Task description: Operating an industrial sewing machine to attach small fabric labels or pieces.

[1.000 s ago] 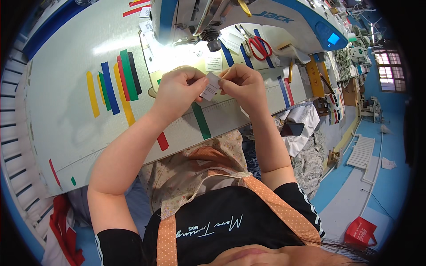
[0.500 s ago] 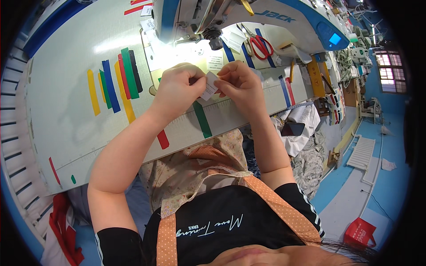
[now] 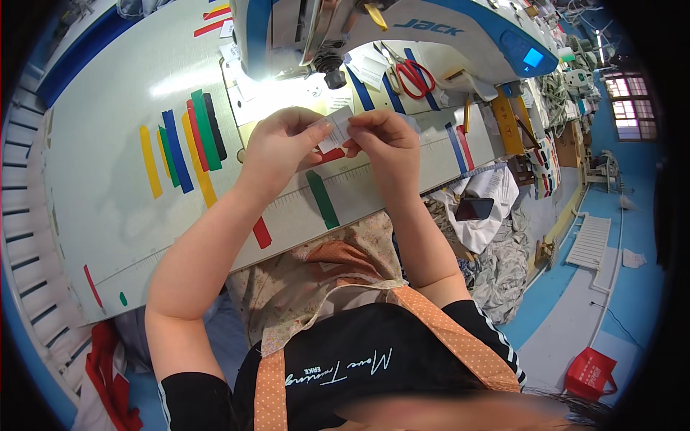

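Nearest the person, both forearms rise from the lower edge over the front edge of the white bench. The left hand and right hand meet above the bench's middle, each pinching one end of a small white label between thumb and fingertips; the label is held in the air, just in front of the sewing machine. By the look of it the label is being folded or straightened and is not yet under the needle, so any stitching seems undone. Coloured tape strips mark the bench's left half; red scissors lie at the far edge by the machine. The fingers cover most of the label, and the needle area is washed out by lamp glare.
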`<state>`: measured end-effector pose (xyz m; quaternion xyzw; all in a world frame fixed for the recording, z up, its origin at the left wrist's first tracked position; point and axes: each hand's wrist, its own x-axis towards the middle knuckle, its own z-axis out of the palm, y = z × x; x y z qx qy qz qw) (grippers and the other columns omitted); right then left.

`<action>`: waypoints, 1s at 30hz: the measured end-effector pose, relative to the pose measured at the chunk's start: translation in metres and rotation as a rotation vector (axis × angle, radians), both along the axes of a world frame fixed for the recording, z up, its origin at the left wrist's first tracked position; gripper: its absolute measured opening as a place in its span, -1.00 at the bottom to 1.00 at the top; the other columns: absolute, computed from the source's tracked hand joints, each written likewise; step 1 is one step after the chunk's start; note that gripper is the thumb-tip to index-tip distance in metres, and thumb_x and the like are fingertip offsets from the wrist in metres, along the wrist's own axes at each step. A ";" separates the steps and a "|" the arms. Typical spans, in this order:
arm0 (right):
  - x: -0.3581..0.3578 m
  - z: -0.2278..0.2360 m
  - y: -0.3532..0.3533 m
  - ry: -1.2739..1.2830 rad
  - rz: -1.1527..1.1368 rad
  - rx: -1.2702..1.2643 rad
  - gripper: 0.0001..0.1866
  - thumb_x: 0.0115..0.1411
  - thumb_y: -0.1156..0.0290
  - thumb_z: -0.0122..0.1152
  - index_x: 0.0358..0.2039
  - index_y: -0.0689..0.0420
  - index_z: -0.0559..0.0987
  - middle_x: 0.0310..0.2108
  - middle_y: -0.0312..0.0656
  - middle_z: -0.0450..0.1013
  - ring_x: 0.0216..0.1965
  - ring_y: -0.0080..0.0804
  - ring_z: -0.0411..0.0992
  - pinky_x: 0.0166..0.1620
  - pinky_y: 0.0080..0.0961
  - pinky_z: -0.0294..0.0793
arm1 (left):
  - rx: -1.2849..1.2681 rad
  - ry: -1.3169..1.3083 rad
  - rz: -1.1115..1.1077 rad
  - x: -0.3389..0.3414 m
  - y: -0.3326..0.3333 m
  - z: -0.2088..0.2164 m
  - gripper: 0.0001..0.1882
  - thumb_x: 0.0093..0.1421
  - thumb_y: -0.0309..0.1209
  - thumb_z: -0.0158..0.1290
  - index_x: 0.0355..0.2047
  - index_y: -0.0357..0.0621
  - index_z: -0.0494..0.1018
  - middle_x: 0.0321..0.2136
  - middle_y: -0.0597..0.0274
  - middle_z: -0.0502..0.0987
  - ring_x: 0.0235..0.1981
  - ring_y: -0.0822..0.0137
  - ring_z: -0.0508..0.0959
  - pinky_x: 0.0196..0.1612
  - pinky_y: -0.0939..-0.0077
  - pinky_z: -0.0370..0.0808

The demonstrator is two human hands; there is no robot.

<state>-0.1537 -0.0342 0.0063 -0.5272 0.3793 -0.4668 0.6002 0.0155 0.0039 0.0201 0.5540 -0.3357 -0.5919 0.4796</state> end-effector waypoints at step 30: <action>-0.086 -0.006 -0.019 1.029 -0.283 -0.668 -0.83 0.00 0.53 0.33 -0.33 0.19 0.64 -0.41 -0.23 0.47 -0.46 -0.48 0.39 -0.39 -0.59 0.38 | -0.088 -0.289 0.051 0.000 -0.001 -0.010 -0.79 0.12 -0.38 0.12 -0.26 -0.25 0.53 -0.42 0.23 0.56 -0.43 0.49 0.49 -0.32 0.59 0.46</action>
